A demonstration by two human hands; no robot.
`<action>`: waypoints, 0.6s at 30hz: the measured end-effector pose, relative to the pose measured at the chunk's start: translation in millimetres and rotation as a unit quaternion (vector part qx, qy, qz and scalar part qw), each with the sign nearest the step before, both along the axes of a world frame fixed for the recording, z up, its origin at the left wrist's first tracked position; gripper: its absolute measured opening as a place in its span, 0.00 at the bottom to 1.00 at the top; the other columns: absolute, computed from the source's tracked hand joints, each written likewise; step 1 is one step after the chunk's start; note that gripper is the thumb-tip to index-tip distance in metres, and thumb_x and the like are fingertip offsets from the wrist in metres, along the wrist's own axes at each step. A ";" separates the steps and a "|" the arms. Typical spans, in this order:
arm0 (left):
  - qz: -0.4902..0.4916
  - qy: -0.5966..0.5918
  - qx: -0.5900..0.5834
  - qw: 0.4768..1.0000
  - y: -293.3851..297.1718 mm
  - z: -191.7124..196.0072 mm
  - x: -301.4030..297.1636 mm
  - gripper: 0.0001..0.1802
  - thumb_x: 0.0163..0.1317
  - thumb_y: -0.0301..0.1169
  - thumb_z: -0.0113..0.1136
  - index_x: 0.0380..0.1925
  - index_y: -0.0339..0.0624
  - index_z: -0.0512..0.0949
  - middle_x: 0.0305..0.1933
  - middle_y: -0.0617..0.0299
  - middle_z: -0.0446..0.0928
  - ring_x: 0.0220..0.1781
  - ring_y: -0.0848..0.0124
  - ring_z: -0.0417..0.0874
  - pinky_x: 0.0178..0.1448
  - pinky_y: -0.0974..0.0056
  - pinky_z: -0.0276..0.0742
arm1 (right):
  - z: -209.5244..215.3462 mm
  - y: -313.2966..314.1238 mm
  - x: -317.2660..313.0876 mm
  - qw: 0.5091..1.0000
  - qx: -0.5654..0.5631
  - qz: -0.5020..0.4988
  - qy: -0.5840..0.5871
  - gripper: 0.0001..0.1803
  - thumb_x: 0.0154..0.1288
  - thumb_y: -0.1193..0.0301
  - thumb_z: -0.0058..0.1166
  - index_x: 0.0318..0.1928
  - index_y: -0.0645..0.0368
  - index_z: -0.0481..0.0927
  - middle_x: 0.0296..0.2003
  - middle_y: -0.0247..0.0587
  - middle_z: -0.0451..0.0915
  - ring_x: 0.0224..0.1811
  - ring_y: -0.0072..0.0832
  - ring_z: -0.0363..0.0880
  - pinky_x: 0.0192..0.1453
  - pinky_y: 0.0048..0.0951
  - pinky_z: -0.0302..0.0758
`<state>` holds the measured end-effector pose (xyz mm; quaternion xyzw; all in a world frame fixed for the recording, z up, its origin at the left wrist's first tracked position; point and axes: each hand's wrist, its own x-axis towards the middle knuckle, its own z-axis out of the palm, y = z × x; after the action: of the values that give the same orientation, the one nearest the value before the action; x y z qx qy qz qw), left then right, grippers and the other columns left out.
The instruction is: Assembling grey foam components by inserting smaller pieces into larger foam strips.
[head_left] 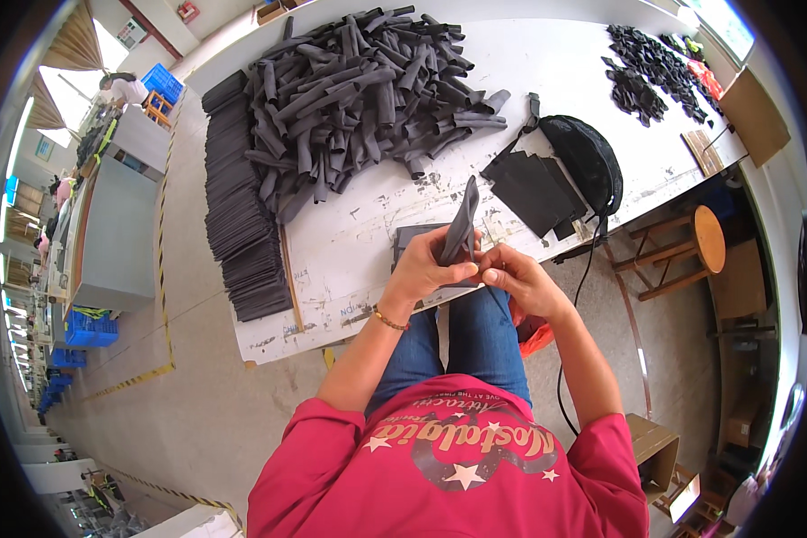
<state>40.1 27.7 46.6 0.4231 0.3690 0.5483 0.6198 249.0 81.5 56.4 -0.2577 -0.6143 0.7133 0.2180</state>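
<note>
My left hand (424,267) is closed around a dark grey fabric piece (462,224), which is folded into a narrow tube and points up and away from me. Close beside it, my right hand (517,276) has thumb and fingers pinched at the lower edge of the same piece; the exact grip is partly hidden. Both hands are above the near edge of the white table (350,242). Flat dark grey sheets (409,237) lie on the table just behind my left hand, partly covered by it.
A big heap of rolled dark tubes (350,99) fills the table's far left, beside a long row of stacked dark sheets (238,197). To the right lie dark flat panels (536,193), a black bag (585,161) and small black pieces (659,72). A wooden stool (708,239) stands right of the table.
</note>
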 end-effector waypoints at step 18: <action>0.053 0.104 0.123 0.986 -7.9 18.9 15.7 0.28 0.47 0.19 0.74 0.52 0.35 0.78 0.49 0.68 0.71 0.42 0.81 0.76 0.46 0.74 0.74 | 34.7 -1.2 -18.9 0.989 -0.114 -0.072 0.055 0.15 0.72 0.59 0.54 0.37 0.58 0.73 0.27 0.31 0.74 0.25 0.17 0.73 0.32 0.20 0.70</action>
<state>55.8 19.8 65.5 0.5305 0.3834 0.5746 0.4913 230.0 80.2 91.1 -0.2844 -0.4960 0.7741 0.2718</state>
